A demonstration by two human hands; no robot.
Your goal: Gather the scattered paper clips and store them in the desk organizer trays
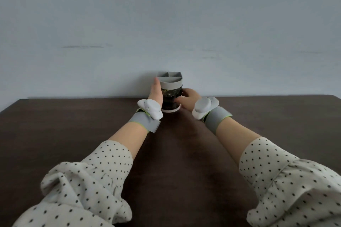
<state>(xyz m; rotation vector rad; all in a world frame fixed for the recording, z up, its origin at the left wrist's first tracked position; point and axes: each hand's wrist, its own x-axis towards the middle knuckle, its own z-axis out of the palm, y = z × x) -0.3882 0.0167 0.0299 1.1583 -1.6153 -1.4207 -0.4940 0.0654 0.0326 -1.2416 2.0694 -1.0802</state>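
Observation:
A round desk organizer (170,84) stands at the far edge of the dark table, against the wall. Its grey top has divided compartments; below is a dark see-through section (170,97) with glinting clips inside, on a white base. My left hand (156,91) lies flat against the organizer's left side, fingers stretched up to the grey rim. My right hand (189,96) grips the dark lower section from the right. No loose paper clips can be made out on the table.
The dark brown table (73,134) stretches wide on both sides of my arms. A pale wall (166,24) rises right behind the organizer. Both wrists carry grey straps with white sensor pods.

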